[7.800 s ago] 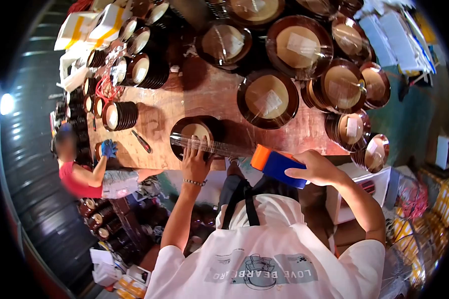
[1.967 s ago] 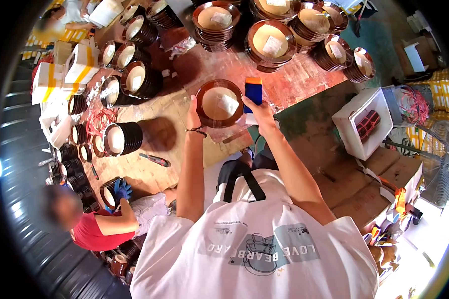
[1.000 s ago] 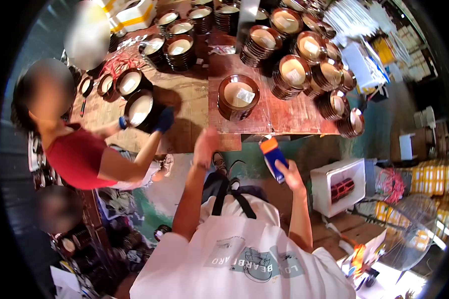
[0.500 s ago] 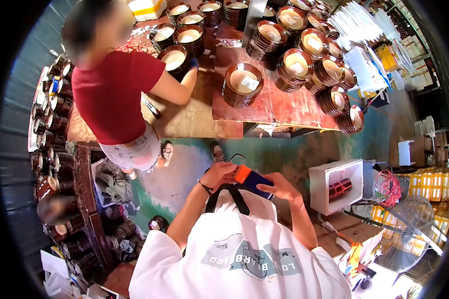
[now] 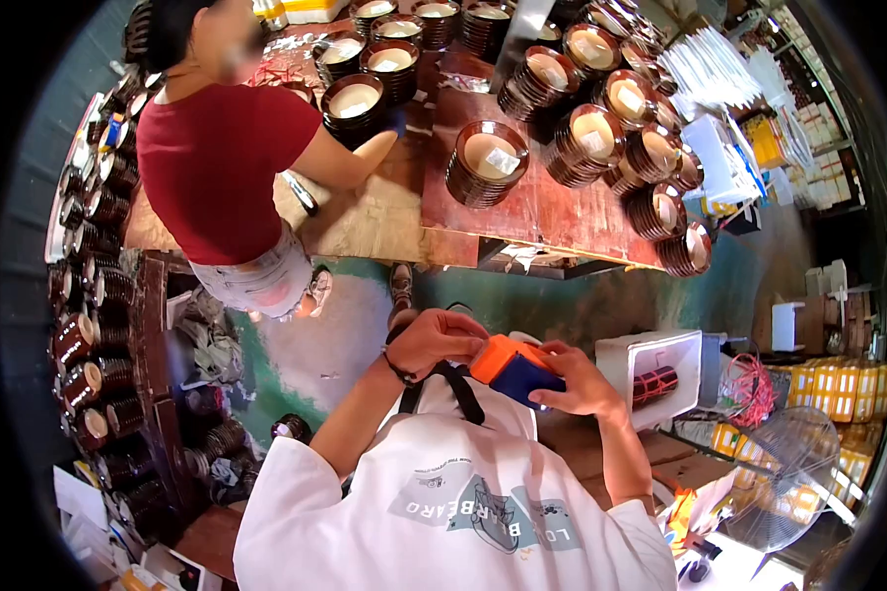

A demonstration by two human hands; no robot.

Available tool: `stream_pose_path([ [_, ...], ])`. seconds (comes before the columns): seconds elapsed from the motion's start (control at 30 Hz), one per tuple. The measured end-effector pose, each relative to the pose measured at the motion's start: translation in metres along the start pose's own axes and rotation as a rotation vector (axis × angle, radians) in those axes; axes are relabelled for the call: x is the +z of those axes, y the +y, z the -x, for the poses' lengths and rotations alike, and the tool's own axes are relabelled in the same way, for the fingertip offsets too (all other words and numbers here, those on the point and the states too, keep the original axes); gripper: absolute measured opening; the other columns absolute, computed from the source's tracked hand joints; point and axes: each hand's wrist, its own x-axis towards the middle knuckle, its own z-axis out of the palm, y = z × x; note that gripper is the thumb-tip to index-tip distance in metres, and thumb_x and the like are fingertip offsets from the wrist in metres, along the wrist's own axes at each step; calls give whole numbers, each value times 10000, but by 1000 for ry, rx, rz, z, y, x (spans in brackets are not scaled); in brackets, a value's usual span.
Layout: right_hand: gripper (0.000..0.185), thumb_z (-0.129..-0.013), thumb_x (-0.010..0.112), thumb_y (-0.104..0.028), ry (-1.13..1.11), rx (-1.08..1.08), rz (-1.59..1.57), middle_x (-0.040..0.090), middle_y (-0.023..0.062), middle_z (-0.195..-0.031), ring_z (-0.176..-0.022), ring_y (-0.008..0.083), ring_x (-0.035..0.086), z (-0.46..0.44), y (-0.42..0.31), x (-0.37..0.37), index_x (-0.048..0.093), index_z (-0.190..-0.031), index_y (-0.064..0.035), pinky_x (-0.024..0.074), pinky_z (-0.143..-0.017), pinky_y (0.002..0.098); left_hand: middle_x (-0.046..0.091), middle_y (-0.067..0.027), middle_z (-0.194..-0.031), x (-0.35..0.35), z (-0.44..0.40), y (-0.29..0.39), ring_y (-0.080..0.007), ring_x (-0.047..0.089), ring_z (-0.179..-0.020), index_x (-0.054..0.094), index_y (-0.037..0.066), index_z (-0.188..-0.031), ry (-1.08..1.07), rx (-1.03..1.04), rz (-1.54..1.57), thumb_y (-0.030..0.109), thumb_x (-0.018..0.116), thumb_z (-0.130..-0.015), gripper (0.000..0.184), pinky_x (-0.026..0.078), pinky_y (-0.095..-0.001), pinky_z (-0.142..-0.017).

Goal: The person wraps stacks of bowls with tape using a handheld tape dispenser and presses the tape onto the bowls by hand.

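Near my waist, my right hand (image 5: 583, 382) is wrapped round a blue and orange tape dispenser (image 5: 522, 378). The fingers of my left hand (image 5: 440, 340) are pinched together at the dispenser's orange end; whatever they hold is too small to make out. Beyond my hands, a stack of brown-rimmed bowls (image 5: 487, 165) stands on the reddish part of the table (image 5: 572, 231), with a pale label in its top bowl.
A co-worker (image 5: 229, 163) in a red top leans over the table at the left, an arm by stacked bowls (image 5: 353, 103). More bowl stacks (image 5: 583, 143) stand at the back right. A foam box (image 5: 650, 374) and a fan (image 5: 784, 478) are at my right.
The bowl I held earlier now stands on the table stack. My hands have dropped to my waist, my left reaching the dispenser. The co-worker has moved along the table and set bowls by the others.
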Motion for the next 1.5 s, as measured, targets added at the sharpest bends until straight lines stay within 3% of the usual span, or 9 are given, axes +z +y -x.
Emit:
stream_pose_path([
  [0.43,445,-852,754,-399,-129,-13,107,695,224,-907,-877,395,640,-42,-30,-35,714,-1043,1,503,-809,457,753,-151,-980,-30,-3,6,-215,754,-875,675,-48,-1074,148,-8,207,3,763,-881,219,627,-340,-822],
  [0.57,484,-861,750,-414,-282,29,241,693,249,-904,-808,403,660,-57,-52,-75,722,-1140,-20,514,-763,455,764,-157,-888,-36,-5,49,-193,741,-742,714,-36,-955,189,251,-72,-23,765,-845,122,602,-297,-702],
  [0.63,591,-865,741,-382,-357,106,219,725,165,-876,-731,202,680,-75,-83,-132,652,-1332,-31,543,-730,363,757,-138,-889,-53,-5,111,-205,739,-769,716,-18,-945,201,499,-76,-19,756,-829,122,610,-327,-709],
  [0.67,377,-805,771,-286,-272,438,129,703,112,-813,-757,157,699,-77,-102,-160,732,-1022,20,561,-621,331,749,-125,-921,-71,-8,142,-216,738,-803,705,5,-961,247,579,-186,-4,754,-833,137,621,-346,-733],
  [0.7,415,-768,790,-266,-148,528,46,707,92,-857,-724,141,690,-82,-111,-196,711,-1049,29,546,-549,287,738,-142,-924,-121,-28,166,-235,739,-867,715,-37,-996,329,986,-778,-41,724,-836,160,632,-350,-781],
  [0.77,712,-691,849,-369,149,546,-178,713,97,-1014,-776,178,687,-86,-126,-266,619,-1215,53,557,-624,310,729,-150,-993,-171,-39,227,-232,722,-884,708,-36,-1036,419,622,-118,-21,733,-851,187,624,-359,-812],
  [0.87,548,-815,762,-378,169,399,-10,710,80,-1032,-878,146,660,-127,-153,-335,654,-1178,19,516,-800,286,685,-129,-968,-183,-87,239,-198,666,-768,655,-74,-1135,484,630,148,-11,684,-881,263,580,-316,-794],
  [1.07,481,-856,740,-330,150,498,-55,726,94,-1027,-876,140,689,-215,-181,-312,668,-1146,46,539,-828,270,655,-41,-914,-248,-189,144,-145,659,-838,590,6,-1305,540,636,397,102,702,-953,382,594,-370,-861],
  [1.5,389,-967,672,-343,-216,920,-44,684,24,-801,-664,67,606,-410,-136,-251,714,-973,44,490,-614,236,722,-108,-971,-325,-353,14,-192,713,-836,663,7,-1177,837,483,425,153,785,-908,329,615,-349,-749],
])
